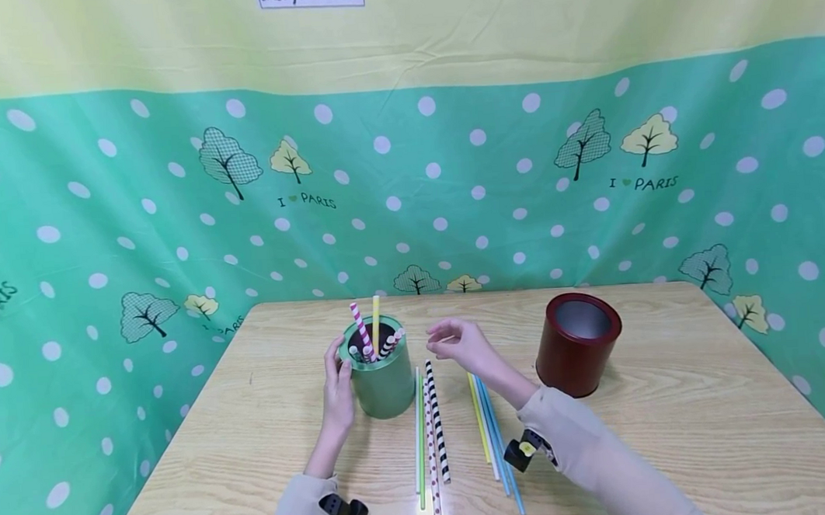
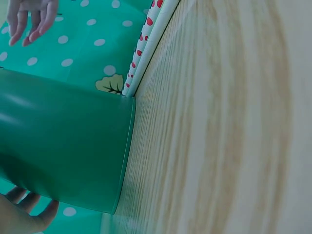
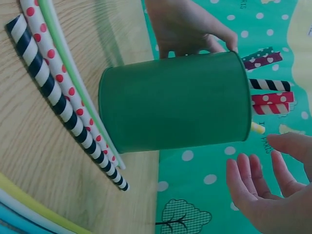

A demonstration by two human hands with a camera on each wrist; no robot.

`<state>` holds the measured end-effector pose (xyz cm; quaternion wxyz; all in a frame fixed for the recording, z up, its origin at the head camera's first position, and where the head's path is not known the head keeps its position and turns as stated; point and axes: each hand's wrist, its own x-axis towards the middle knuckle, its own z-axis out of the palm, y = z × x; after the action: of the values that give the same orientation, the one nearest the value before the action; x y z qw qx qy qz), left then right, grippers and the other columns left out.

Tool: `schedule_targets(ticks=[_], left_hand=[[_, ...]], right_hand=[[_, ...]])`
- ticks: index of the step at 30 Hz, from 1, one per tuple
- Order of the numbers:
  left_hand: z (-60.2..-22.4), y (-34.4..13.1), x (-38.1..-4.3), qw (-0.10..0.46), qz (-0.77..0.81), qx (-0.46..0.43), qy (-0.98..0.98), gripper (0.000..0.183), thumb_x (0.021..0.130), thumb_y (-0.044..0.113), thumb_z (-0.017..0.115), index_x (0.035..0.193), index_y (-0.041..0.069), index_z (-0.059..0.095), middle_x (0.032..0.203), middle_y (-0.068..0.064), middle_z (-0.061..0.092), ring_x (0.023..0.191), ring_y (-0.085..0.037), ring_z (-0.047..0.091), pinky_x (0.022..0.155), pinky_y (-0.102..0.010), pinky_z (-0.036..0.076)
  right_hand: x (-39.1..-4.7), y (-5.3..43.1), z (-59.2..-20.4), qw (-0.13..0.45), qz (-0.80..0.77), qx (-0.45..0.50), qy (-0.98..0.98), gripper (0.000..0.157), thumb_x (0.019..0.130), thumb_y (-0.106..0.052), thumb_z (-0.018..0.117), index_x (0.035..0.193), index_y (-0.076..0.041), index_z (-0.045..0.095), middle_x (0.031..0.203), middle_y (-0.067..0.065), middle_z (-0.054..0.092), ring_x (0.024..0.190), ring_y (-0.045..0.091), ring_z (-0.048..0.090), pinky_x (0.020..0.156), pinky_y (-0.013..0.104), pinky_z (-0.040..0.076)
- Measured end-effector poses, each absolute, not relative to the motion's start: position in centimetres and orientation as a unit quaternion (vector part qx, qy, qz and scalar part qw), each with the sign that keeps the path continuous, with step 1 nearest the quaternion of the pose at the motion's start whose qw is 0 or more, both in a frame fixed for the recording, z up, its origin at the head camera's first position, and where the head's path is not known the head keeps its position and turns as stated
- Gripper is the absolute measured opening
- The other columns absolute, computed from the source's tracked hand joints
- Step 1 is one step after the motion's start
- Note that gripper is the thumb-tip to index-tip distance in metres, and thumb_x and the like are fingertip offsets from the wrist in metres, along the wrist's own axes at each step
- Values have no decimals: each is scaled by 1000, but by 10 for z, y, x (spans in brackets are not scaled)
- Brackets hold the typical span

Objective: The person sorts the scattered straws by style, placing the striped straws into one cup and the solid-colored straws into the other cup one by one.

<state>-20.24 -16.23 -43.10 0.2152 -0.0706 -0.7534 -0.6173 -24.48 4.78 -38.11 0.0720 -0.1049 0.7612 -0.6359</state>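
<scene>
A green can [image 1: 386,387] stands upright at the left of the table, with several paper straws leaning in it, among them a magenta-striped straw [image 1: 361,328] and a yellow straw [image 1: 376,321]. My left hand [image 1: 338,390] holds the can by its left side, thumb near the rim [image 3: 234,41]. To the right of the can, my right hand [image 1: 465,348] hovers with loosely bent fingers and nothing between them. Below it on the table lie a black-and-white striped straw [image 1: 437,423], a red-dotted straw [image 1: 432,451] and a green straw [image 1: 421,444].
A dark red can [image 1: 575,354] stands at the right, its grey inside showing. Several blue straws [image 1: 495,432] and a yellow straw [image 1: 478,413] lie between the two cans. A dotted green curtain [image 1: 451,201] hangs behind the wooden table [image 1: 240,438].
</scene>
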Motion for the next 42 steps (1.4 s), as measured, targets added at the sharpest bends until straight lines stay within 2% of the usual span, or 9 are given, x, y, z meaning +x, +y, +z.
schedule_targets(ticks=[8,22,29,35,42], left_hand=[[-430,-162,-203,219,-618,-73,-751,40,94,5,29,133,-2,25,128,-31,35,120,-39,34,102,-50,22],[-430,-162,-202,214,-622,-68,-750,40,94,6,29,133,-2,25,129,-31,35,120,-41,33,102,-50,22],[-430,-162,-202,213,-624,-67,-748,41,94,6,30,133,-2,24,129,-30,35,120,-39,33,102,-50,22],[-429,-162,-202,207,-622,-63,-752,41,94,8,30,134,1,24,130,-29,35,121,-39,33,101,-50,22],[-430,-163,-203,208,-624,-65,-751,41,94,7,30,134,0,25,129,-29,35,120,-39,33,102,-49,22]], right_hand=[[-245,49,-396,102,-605,-107,782,26,79,0,60,104,5,56,94,14,61,79,19,60,70,28,51],[-242,51,-418,143,-576,-135,793,28,77,4,56,105,9,53,96,20,58,78,18,57,69,30,51],[-235,50,-421,147,-558,-140,805,27,76,6,56,103,9,54,87,16,58,72,17,56,67,33,51],[-239,50,-431,162,-538,-138,816,28,75,6,58,103,8,55,86,14,58,69,16,55,62,31,50],[-241,52,-441,170,-522,-160,820,26,75,4,60,101,7,55,86,13,56,67,15,54,63,38,51]])
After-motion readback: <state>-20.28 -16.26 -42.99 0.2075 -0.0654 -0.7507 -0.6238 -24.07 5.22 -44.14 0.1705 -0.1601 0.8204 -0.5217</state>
